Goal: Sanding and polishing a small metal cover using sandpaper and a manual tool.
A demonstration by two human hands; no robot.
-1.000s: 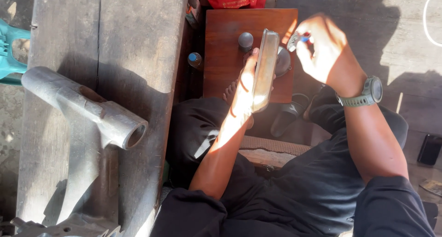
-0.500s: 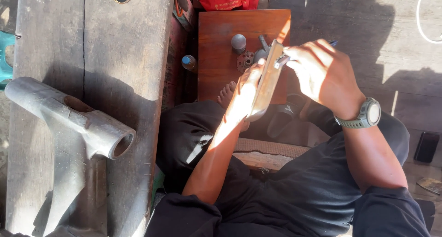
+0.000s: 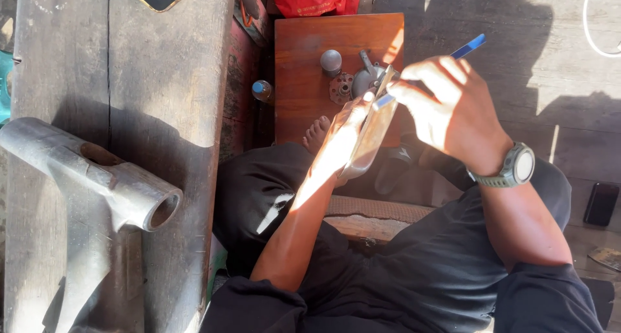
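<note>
Glare washed out the middle, so the long flat metal piece (image 3: 370, 136) was hard to read, possibly a blade or plate. The left hand (image 3: 343, 129) was wrapped around it from below, holding it tilted above the lap. The right hand (image 3: 446, 107) was pinched shut on a thin blue-tipped tool (image 3: 467, 47) whose lower end met the piece's top edge; its middle was hidden inside the fist. Behind them, on the small red-brown wooden table (image 3: 304, 81), sat a grey knob (image 3: 330, 61) and a metal gear part (image 3: 341, 88), half masked by the hands. A bare foot (image 3: 315, 134) peeked out. Far left, a grey metal frame tube (image 3: 97, 178) lay on the workbench (image 3: 168, 100).
</note>
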